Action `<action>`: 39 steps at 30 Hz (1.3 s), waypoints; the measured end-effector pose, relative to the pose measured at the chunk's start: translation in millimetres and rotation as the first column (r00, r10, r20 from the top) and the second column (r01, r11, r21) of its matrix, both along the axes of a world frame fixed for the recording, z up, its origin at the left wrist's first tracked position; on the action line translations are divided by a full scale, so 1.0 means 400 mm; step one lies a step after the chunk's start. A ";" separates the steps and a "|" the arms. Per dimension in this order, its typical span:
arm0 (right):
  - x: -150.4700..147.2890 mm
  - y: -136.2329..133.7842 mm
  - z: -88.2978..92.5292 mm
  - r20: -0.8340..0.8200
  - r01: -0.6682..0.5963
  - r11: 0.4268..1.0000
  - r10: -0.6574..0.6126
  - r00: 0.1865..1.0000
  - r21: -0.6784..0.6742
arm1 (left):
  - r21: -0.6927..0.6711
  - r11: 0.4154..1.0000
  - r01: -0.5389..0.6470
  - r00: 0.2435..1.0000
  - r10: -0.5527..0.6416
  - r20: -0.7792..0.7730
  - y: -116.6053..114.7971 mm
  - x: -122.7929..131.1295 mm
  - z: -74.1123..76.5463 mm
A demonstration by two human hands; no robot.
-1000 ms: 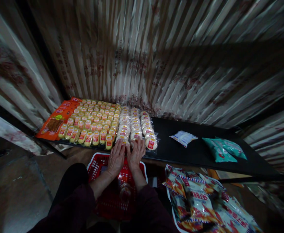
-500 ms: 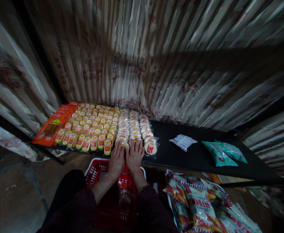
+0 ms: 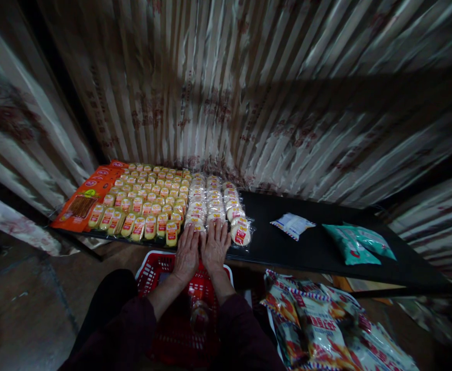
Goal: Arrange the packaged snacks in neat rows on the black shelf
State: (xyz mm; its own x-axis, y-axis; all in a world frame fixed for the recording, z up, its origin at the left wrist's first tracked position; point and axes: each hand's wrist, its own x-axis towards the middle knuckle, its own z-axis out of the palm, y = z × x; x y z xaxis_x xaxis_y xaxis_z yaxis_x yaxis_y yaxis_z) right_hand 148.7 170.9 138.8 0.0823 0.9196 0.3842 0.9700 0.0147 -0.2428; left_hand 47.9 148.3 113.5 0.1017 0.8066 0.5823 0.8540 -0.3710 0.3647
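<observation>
Both of my hands lie flat, side by side, at the front edge of a black shelf (image 3: 311, 247). My left hand (image 3: 186, 251) and my right hand (image 3: 215, 246) press with stretched fingers on the near ends of rows of pale round cakes in clear wrappers (image 3: 214, 203). Left of these lie several rows of small yellow wrapped snacks (image 3: 148, 198). Below my wrists stands a red plastic basket (image 3: 160, 268).
Orange flat packets (image 3: 86, 198) lie at the shelf's left end. A small white packet (image 3: 292, 224) and two green bags (image 3: 355, 242) lie on the right part. A pile of printed snack bags (image 3: 318, 324) sits low at right. Striped paper covers the wall behind.
My fingers have gone from slightly curled to flat on the front cakes. The view has shifted a little; the hands stay in the same spot.
</observation>
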 end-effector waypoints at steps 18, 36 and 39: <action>0.015 -0.021 -0.006 -0.003 -0.026 0.999 0.026 1.000 0.024 | 0.025 1.000 0.000 1.000 -0.001 0.007 0.000 0.003 -0.017; 0.041 -0.043 -0.013 0.044 -0.082 0.996 0.080 0.996 0.043 | 0.009 0.999 0.040 0.999 -0.040 -0.024 -0.015 0.000 -0.024; 0.044 -0.053 -0.010 0.028 -0.092 0.994 0.091 0.995 0.052 | 0.017 0.998 0.067 0.997 -0.066 -0.030 -0.015 -0.003 -0.026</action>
